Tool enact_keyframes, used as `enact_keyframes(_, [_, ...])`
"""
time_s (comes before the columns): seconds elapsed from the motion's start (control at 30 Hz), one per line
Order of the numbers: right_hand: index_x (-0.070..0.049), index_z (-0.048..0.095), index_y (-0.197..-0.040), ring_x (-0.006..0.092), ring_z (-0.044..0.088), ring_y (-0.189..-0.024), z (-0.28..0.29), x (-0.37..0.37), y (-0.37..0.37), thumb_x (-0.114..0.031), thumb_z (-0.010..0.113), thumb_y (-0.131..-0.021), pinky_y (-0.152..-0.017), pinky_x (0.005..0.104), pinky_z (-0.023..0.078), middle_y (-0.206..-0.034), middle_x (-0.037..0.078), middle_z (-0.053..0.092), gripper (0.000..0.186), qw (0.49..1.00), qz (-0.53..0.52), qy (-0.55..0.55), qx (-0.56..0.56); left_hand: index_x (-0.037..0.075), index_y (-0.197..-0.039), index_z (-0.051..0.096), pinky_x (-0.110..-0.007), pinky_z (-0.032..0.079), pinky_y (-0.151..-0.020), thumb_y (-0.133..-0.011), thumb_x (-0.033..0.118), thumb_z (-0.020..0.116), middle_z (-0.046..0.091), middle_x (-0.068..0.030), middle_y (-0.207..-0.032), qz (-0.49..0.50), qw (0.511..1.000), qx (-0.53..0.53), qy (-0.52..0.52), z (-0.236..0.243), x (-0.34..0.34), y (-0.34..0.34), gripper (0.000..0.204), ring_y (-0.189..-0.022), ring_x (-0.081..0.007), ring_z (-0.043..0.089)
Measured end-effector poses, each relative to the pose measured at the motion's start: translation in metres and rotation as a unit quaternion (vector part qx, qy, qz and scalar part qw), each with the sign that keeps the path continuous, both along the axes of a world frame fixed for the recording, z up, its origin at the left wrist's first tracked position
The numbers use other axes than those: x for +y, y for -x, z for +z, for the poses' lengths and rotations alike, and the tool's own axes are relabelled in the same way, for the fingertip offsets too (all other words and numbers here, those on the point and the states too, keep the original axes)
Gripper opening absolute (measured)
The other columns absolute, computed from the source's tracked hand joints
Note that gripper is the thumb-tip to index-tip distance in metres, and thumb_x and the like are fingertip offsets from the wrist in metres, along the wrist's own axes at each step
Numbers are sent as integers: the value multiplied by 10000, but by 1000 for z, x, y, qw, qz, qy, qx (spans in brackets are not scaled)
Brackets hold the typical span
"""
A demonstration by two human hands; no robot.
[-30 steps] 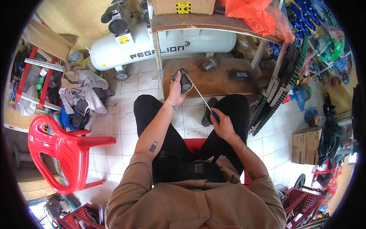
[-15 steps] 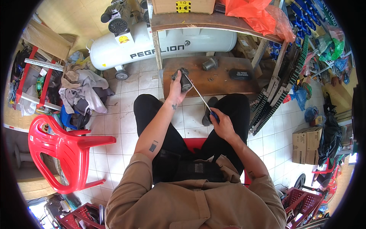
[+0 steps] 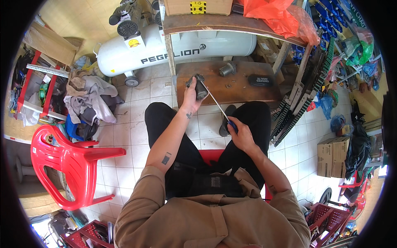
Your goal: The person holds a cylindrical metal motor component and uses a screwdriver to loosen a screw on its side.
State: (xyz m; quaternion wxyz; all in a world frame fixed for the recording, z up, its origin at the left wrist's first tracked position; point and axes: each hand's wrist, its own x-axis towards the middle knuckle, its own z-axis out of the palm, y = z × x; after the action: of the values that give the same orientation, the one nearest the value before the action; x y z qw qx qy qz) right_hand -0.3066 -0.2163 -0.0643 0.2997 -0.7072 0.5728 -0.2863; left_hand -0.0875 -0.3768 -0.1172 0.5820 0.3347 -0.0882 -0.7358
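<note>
dark metal cylinder [image 3: 201, 89] sits in the left hand [image 3: 191, 96], held up in front of the person and seen over the left part of the low brown bench [image 3: 244, 97]. its long axis runs mostly away from the body, the far end leaning a little left. from the right hand [image 3: 242, 135] it lies forward and to the left, and the screwdriver [image 3: 216, 100] bridges that gap on a slant, tip up at the cylinder's right side near its far end; whether the tip touches cannot be told. the left hand is the nearer one, its thumb along the left side and its fingers curled round to the right, closed on the body. the right fingers wrap snugly round the blue handle. beyond, a second metal cylinder [image 3: 226, 70] lies on the bench, left of a black case [image 3: 260, 80].
</note>
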Motion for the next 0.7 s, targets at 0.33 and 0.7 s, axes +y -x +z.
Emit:
enact_keyframes(0.33, [-33, 581, -1262, 437, 633, -1020, 5, 1, -1, -185, 589, -962, -891, 455, 501, -1104, 245, 667, 337, 1000, 1, -17, 9, 106, -1123, 573, -421, 563, -818, -954, 441, 652, 619, -80, -980, 3, 1000, 1, -5, -3, -2, -1, 384, -885, -252, 638])
enact_keyframes(0.7, [-32, 583, -1261, 437, 631, -1031, 0, 0, 1, -187, 591, -961, -896, 454, 501, -1114, 246, 665, 338, 1000, 3, -9, 5, 109, -1124, 575, -427, 560, -827, -955, 438, 651, 625, -70, -966, 6, 1000, -17, 0, 0, 0, 0, 377, -878, -246, 641])
